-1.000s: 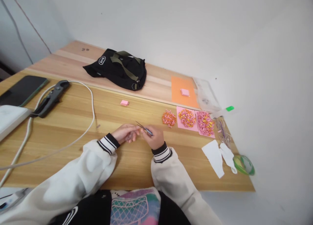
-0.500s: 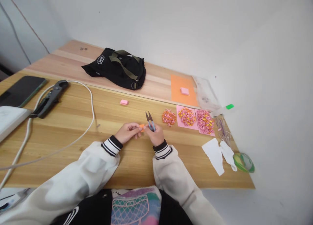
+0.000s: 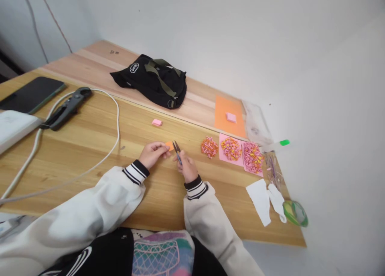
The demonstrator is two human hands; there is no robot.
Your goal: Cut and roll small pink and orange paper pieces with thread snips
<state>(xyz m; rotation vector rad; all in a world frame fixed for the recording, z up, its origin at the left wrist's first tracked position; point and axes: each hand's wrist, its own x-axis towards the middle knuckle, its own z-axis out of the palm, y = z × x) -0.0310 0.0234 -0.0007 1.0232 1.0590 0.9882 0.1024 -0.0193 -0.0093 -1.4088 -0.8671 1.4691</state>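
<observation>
Between the thumb and fingers of my left hand (image 3: 154, 153) is a small piece of orange paper (image 3: 170, 146). My right hand (image 3: 187, 166) is closed around a pair of thread snips (image 3: 177, 151) with blue handles and dark blades. The blades point away from me and lie beside the right edge of the orange paper; whether they touch it I cannot tell. A small pink stack of paper (image 3: 157, 122) lies on the table beyond my left hand. To the right of my hands is a pile of tiny orange and pink rolled pieces (image 3: 209, 147).
Two more piles, one pink and yellow (image 3: 231, 148) and another (image 3: 253, 157), lie on pink sheets. Farther back are an orange sheet (image 3: 221, 111) and a black bag (image 3: 153, 81). A phone (image 3: 33, 93), a cable (image 3: 118, 123) and white paper (image 3: 260, 200) lie around.
My right hand has turned the snips so the blades now lie beside the orange paper. The fingers of my right hand have moved off the paper. The view has tilted slightly.
</observation>
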